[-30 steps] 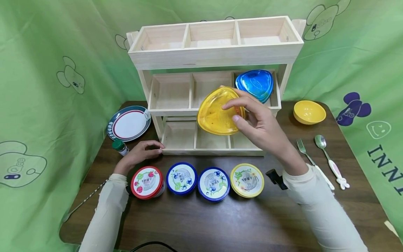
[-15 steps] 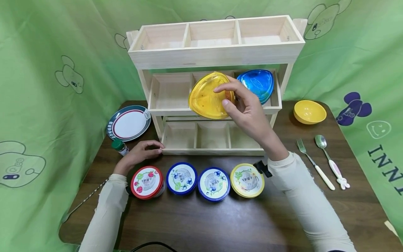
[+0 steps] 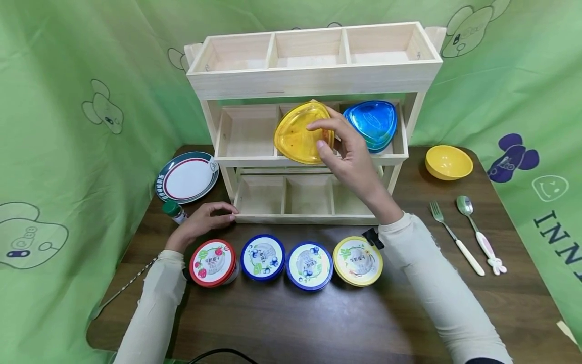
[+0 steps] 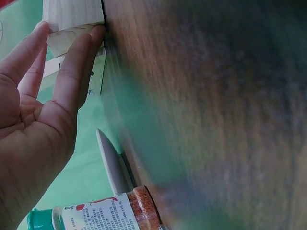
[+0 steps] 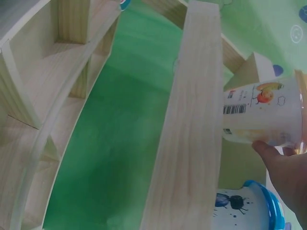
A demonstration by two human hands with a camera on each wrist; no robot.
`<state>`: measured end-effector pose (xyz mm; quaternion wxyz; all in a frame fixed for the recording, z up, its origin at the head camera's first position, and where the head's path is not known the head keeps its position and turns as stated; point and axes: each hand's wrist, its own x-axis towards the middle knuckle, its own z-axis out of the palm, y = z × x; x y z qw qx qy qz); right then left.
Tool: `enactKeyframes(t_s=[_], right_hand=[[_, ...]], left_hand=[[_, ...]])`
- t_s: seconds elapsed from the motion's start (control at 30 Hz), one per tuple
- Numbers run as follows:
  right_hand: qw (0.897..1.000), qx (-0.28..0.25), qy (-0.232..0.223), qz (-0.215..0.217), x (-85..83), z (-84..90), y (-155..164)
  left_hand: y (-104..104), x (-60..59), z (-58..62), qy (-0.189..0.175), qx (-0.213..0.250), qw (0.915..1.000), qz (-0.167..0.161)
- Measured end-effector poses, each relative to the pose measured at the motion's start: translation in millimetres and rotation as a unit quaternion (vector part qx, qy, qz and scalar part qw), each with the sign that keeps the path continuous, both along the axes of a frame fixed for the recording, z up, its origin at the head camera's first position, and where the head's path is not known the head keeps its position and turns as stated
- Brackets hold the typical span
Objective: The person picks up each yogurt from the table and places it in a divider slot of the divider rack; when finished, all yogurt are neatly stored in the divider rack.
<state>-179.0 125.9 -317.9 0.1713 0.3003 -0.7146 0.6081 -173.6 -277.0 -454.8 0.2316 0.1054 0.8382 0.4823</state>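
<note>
In the head view my right hand [image 3: 352,154] holds a rounded-triangular tub with a clear yellow lid [image 3: 302,134] by its lid edge. The tub is at the middle compartment of the wooden rack's [image 3: 313,81] middle tier. Seen from the right wrist, the pale printed tub [image 5: 268,110] is partly behind the tier's front board. A similar tub with a blue lid [image 3: 372,124] sits in the compartment to its right. My left hand [image 3: 202,222] touches the front left corner of the bottom tier; in the left wrist view its fairly straight fingers [image 4: 72,67] meet the board's end.
Several round-lidded jars [image 3: 262,258] line up before the rack. Left of it are a plate [image 3: 186,177] and a green-capped seasoning bottle [image 4: 105,213]. To the right lie a yellow bowl [image 3: 449,163], a fork [image 3: 456,237] and a spoon [image 3: 476,232].
My right hand has carried the yellow-lidded tub up and to the left, from in front of the lower tiers to the middle tier's middle compartment. The left hand has stayed at the corner.
</note>
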Motion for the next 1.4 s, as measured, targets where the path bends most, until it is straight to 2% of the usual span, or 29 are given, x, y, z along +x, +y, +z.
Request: enactKeyframes(t_s=[0.23,0.5,0.7,0.9,1.07,1.4], right_hand=[[0.999,0.001,-0.021,-0.036,-9.3,-7.2,-6.9],[0.997,-0.003,-0.060,-0.046,-15.9,-6.3,-13.6],[0.993,0.026,-0.092,-0.066,-19.2,-4.4,-14.5],[0.992,0.041,-0.096,-0.066,-18.6,0.3,-15.5],[0.993,0.048,-0.079,-0.069,-13.3,2.7,-16.3],[0.994,0.028,0.028,-0.101,7.9,12.3,2.9]], left_hand=[[-0.7,0.5,0.8,-0.004,-0.005,1.0000,0.000],[0.7,-1.2,2.2,-0.006,-0.010,0.9999,0.000],[1.6,-1.1,2.9,-0.012,-0.016,0.9998,0.007],[1.2,1.8,0.9,-0.011,-0.009,0.9999,0.005],[-0.2,3.9,-2.1,-0.010,-0.002,0.9999,0.004],[0.4,2.9,0.9,-0.009,0.002,1.0000,0.003]])
